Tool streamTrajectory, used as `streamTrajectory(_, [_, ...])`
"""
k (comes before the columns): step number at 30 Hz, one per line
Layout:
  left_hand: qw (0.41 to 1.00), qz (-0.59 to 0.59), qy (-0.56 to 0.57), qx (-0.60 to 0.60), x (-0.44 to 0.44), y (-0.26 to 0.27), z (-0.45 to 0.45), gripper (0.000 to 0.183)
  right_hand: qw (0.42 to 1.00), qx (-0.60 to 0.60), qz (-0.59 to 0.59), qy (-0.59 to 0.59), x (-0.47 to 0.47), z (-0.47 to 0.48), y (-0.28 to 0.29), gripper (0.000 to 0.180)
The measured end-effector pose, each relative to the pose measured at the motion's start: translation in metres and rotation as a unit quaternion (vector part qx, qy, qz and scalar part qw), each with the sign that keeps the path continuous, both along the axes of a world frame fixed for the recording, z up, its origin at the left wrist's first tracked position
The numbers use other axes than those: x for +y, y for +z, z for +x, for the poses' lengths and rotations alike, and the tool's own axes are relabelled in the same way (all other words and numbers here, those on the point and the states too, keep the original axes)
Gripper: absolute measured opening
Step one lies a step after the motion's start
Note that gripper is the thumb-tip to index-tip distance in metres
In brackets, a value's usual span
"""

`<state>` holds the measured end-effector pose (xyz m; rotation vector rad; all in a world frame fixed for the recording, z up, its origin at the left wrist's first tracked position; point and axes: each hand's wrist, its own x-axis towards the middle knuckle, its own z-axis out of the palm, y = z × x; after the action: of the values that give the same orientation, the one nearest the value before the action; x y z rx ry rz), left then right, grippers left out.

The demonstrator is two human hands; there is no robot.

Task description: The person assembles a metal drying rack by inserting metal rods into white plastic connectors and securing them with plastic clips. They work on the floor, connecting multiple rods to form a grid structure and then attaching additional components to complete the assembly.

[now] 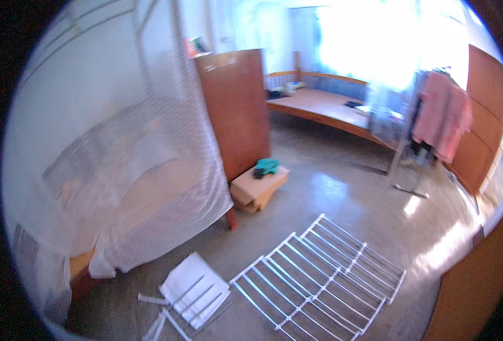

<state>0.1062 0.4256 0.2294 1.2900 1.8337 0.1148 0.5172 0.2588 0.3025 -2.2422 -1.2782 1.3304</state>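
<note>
Neither of my hands is in view. On the floor before me lies a white metal tube frame (pixel 311 299), made of several ladder-like sections with thin parallel bars. To its left is a flat white sheet or panel (pixel 191 281) with several thin dark rods lying across it. Loose white tubes (pixel 166 319) lie beside the panel at the lower edge of the picture, partly cut off.
A bed under a white mosquito net (pixel 170 238) stands on the left. Behind it are a reddish-brown cabinet (pixel 234 106) and a cardboard box (pixel 260 183) bearing a green cloth (pixel 268 166). Farther off are a wooden bed (pixel 315 102) and a rack with pink clothes (pixel 441 115).
</note>
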Motion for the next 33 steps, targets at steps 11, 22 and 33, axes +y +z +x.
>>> streamTrajectory(11, [0.863,-0.124,0.482,-0.086,-0.232,-0.107,-0.039,0.042,0.94,-0.019,-0.174,0.292,0.056,0.028,0.005,0.035])
streamTrajectory(22, [0.431,0.109,0.747,-0.494,-0.385,-0.019,0.021,0.036,0.744,-0.077,-0.384,0.541,0.21,0.007,-0.089,0.035])
streamTrajectory(33, [0.396,-0.014,0.883,-0.252,-0.56,0.07,0.091,0.048,0.701,-0.111,-0.534,0.46,0.02,0.008,-0.264,0.026])
